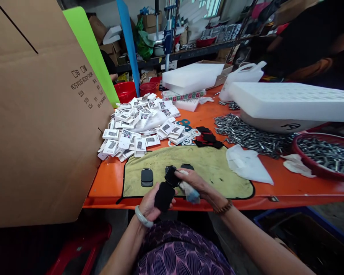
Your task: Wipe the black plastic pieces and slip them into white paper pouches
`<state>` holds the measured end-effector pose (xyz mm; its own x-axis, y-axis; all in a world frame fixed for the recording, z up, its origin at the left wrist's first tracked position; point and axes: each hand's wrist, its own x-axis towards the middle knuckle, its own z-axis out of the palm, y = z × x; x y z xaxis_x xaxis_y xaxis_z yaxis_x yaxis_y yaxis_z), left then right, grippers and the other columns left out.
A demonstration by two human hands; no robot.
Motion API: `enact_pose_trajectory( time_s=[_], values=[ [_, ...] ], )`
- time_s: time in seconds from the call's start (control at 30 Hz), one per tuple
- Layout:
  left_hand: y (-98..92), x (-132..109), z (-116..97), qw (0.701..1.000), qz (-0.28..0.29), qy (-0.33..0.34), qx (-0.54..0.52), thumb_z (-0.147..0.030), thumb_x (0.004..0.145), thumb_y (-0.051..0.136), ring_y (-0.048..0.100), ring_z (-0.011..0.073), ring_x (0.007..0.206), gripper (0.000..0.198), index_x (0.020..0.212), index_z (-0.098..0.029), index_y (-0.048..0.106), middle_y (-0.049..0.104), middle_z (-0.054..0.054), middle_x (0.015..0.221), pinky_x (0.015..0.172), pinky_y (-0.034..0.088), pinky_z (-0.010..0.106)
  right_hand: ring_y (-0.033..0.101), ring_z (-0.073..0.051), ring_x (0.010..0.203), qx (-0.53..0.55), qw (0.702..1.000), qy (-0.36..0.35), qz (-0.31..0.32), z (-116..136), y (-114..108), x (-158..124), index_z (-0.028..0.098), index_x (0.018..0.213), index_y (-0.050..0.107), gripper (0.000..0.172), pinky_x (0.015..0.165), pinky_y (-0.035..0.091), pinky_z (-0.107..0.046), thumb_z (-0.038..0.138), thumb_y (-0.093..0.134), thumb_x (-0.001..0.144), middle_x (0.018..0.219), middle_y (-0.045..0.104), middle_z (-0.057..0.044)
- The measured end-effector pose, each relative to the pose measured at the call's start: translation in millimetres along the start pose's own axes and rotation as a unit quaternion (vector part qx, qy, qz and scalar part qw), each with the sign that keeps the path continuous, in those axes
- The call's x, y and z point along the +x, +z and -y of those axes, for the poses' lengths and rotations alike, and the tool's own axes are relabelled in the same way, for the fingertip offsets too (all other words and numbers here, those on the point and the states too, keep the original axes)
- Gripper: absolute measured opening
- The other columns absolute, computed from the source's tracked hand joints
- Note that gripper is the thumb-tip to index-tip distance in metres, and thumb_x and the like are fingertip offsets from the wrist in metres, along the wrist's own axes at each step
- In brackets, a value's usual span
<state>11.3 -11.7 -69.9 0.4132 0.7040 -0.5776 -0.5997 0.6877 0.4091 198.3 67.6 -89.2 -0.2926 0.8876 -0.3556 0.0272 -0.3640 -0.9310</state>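
Observation:
My left hand (149, 203) is wrapped round the lower panel of a black folding stand (164, 196), held over the front edge of a yellow-green mat (212, 164). The stand is unfolded at its hinge. My right hand (192, 179) pinches its upper panel and also keeps a crumpled white and blue cloth (190, 193) in its palm. On the mat to the left lies a similar dark folded stand (146, 177). Another dark piece (187, 167) lies behind my right hand, partly hidden by it.
Small white boxes (140, 143) are heaped behind the mat. A big cardboard carton (46, 126) blocks the left side. Rightward are loose metal parts (246, 131), a red basket (306, 160) and white foam (298, 101). A person in dark clothing (312, 38) is at the far right.

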Motion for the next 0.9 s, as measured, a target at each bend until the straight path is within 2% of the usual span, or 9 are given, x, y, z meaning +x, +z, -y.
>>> enact_pose_trajectory(
  time_s=[0.03,0.1,0.2,0.3,0.43,0.6,0.67,0.73,0.9],
  values=[
    [-0.4,1.3,0.7,1.000,-0.002,-0.005,-0.001,-0.045,0.096,0.041,0.065,0.0176,0.065,0.048,0.101,-0.004,0.065,0.070,0.018,0.094,0.056,0.049,0.026,0.053,-0.013,0.055,0.043,0.999,0.021,0.023,-4.2,4.2,-7.9,0.015,0.088,0.064,0.047,0.053,0.041,-0.026,0.056,0.072,0.065,0.070,0.064,-0.001],
    [-1.2,3.4,3.7,1.000,-0.005,-0.016,-0.009,-0.044,0.096,0.041,0.065,0.0177,0.065,0.047,0.103,-0.005,0.065,0.070,0.018,0.093,0.057,0.049,0.026,0.054,-0.014,0.057,0.065,0.998,0.004,-0.009,-11.0,12.5,-19.0,0.016,0.090,0.063,0.047,0.055,0.042,-0.027,0.050,0.077,0.061,0.071,0.064,0.000],
    [-1.3,5.4,7.9,0.999,-0.018,-0.025,-0.033,-0.043,0.097,0.039,0.065,0.0176,0.064,0.045,0.102,-0.006,0.065,0.070,0.016,0.090,0.056,0.048,0.026,0.055,-0.015,0.066,-0.035,0.985,-0.130,-0.104,-14.2,21.6,-24.6,0.017,0.079,0.065,0.030,0.061,0.045,-0.027,0.044,0.074,0.068,0.072,0.060,0.000],
    [-0.6,8.2,9.2,0.995,-0.044,-0.023,-0.087,-0.041,0.097,0.037,0.065,0.0183,0.064,0.045,0.096,-0.007,0.067,0.070,0.014,0.083,0.058,0.049,0.027,0.058,-0.016,0.074,-0.187,0.930,-0.282,-0.145,-13.8,32.3,-29.8,0.019,0.080,0.068,0.016,0.067,0.048,-0.028,0.033,0.061,0.084,0.077,0.059,-0.003],
    [-0.6,12.7,7.0,0.979,-0.082,0.019,-0.185,-0.029,0.098,0.039,0.065,0.0149,0.067,0.035,0.088,-0.010,0.067,0.069,0.008,0.079,0.068,0.051,0.026,0.062,-0.019,0.085,-0.349,0.850,-0.387,-0.074,-21.7,51.8,-48.7,0.019,0.111,0.065,0.025,0.073,0.054,-0.029,0.024,0.047,0.094,0.095,0.065,-0.010],
    [-3.8,13.7,8.7,0.977,-0.110,0.035,-0.179,-0.039,0.095,0.045,0.065,0.0162,0.069,0.032,0.094,-0.014,0.067,0.068,0.006,0.076,0.070,0.052,0.028,0.062,-0.024,0.100,-0.463,0.784,-0.412,-0.033,-40.3,66.6,-67.5,0.015,0.128,0.054,0.037,0.081,0.057,-0.035,0.026,0.050,0.093,0.106,0.064,-0.014],
    [-5.9,13.0,11.7,0.978,-0.101,0.052,-0.178,-0.041,0.092,0.052,0.066,0.0160,0.071,0.030,0.095,-0.015,0.066,0.068,0.007,0.078,0.072,0.052,0.027,0.061,-0.025,0.104,-0.473,0.783,-0.403,-0.036,-42.5,69.4,-69.7,0.015,0.128,0.054,0.037,0.084,0.057,-0.037,0.025,0.049,0.093,0.107,0.064,-0.015],
    [-8.8,11.8,14.2,0.980,-0.096,0.076,-0.157,-0.033,0.086,0.063,0.067,0.0152,0.074,0.023,0.099,-0.015,0.066,0.069,0.006,0.083,0.075,0.052,0.026,0.061,-0.025,0.103,-0.454,0.803,-0.384,-0.032,-41.0,71.4,-69.3,0.016,0.126,0.056,0.036,0.083,0.056,-0.036,0.024,0.048,0.093,0.107,0.064,-0.014],
    [-20.8,6.1,15.1,0.987,-0.099,0.106,-0.063,-0.019,0.069,0.079,0.069,0.0178,0.082,0.036,0.102,-0.013,0.066,0.072,0.007,0.088,0.080,0.052,0.026,0.063,-0.019,0.079,-0.286,0.913,-0.288,-0.037,-38.9,69.1,-57.4,0.019,0.094,0.070,0.026,0.072,0.053,-0.030,0.030,0.046,0.093,0.085,0.065,-0.007]
  ],
)
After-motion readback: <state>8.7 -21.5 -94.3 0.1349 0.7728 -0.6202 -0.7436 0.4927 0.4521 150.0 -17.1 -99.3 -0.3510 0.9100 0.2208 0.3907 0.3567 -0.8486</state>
